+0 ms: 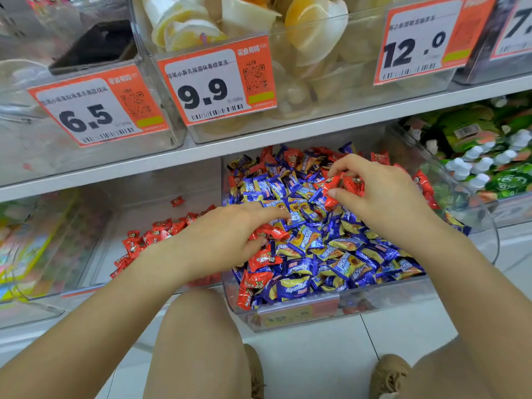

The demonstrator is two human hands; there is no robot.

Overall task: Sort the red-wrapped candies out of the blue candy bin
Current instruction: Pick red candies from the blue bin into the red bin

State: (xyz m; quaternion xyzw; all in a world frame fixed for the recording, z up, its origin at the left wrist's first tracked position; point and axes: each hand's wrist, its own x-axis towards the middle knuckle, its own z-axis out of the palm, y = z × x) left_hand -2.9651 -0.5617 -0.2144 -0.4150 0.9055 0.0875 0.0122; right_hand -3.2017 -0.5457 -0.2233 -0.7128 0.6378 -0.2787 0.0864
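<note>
Both hands work over the clear bin (299, 315) on the lower shelf, which is heaped with blue candies (331, 243) and a scattering of red candies (260, 259) mixed among them, mostly along its left edge and at the back.

The right hand (383, 194) is over the back half of the heap, fingers curled, pinching a small bunch of red wrappers (342, 187) between thumb and fingertips, just above the blue pile.

The left hand (227, 240) reaches in from the left across the bin's left wall. Its forefinger lies out straight on the blue candies, while the thumb and lower fingers curl round a red piece (270, 232) at the heap's left side.

Just left of the bin, a second clear tray (95, 263) holds a loose pile of reds (152, 237) spread over its floor, with one stray red (177, 201) lying apart near the back.

Above, the upper shelf (288, 136) carries clear boxes with orange price tags reading 6.5 (86, 118), 9.9 (203, 93) and 12.0 (414, 50). To the right of the bin sit green packs (489, 156) in another tray. Below, the person's knees (198, 326) and tan shoes (388, 372) show over pale floor tiles (325, 355)
</note>
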